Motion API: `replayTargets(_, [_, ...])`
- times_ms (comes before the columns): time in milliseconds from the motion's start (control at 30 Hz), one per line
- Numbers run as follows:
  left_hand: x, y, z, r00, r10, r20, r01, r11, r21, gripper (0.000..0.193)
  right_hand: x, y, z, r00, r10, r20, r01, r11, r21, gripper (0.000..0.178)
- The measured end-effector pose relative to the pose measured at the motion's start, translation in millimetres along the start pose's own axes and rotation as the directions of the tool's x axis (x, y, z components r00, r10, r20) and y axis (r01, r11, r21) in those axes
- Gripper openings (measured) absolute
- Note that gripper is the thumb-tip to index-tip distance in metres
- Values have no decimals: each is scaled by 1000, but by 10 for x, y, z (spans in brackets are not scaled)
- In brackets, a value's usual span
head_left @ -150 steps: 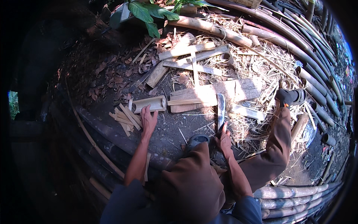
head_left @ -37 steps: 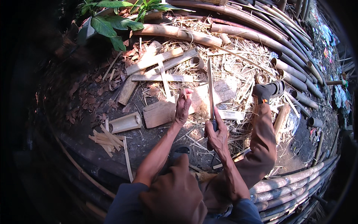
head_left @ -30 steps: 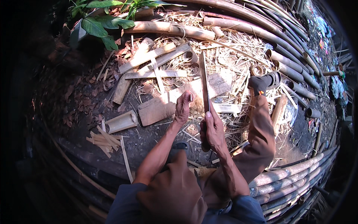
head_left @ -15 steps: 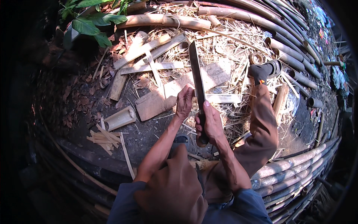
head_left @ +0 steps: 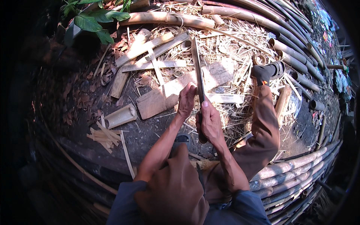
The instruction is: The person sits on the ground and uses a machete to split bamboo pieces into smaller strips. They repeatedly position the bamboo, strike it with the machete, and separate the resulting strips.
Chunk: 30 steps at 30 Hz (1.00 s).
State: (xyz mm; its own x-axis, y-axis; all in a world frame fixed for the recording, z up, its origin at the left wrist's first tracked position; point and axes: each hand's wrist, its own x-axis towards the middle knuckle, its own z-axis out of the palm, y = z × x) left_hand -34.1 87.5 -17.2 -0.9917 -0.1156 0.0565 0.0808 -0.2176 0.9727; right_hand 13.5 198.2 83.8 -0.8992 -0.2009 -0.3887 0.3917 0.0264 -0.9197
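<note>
A machete [head_left: 197,63] with a long dark blade points away from me, raised above the ground. My right hand [head_left: 210,122] is wrapped round its handle, the thumb lying along the base of the blade. Just left of the blade, my left hand [head_left: 186,100] is closed with its fingertips near the blade's side. What it pinches, if anything, is hidden behind the fingers. Beneath the blade lies a flat wooden board [head_left: 155,103]. A pale split bamboo piece [head_left: 225,98] lies to the right of my hands.
Split bamboo lengths [head_left: 153,66] lie crossed at the far left. A short half-round bamboo piece [head_left: 120,116] and thin strips [head_left: 105,137] sit nearer. Bamboo poles [head_left: 255,17] are stacked at the far right, and more poles [head_left: 296,168] lie near right. Shavings [head_left: 228,45] cover the ground.
The machete has turned in my right hand, so its blade shows narrower and more edge-on. Both hands stay nearly where they were, the left still beside the blade.
</note>
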Motion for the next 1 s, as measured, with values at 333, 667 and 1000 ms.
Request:
replayTargets(333, [25, -81, 87, 1000, -13, -15, 13, 1000, -6, 50, 23, 83, -14, 994, -58, -94, 44, 989, -143, 46])
replayTargets(667, [203, 127, 89, 1000, 7, 14, -9, 992, 124, 51, -40, -179, -33, 991, -104, -88, 80, 967, -241, 46])
replayTargets(1000, [83, -18, 35, 999, -16, 31, 10, 982, 189, 65, 98, 71, 2, 993, -98, -62, 75, 952, -298, 47])
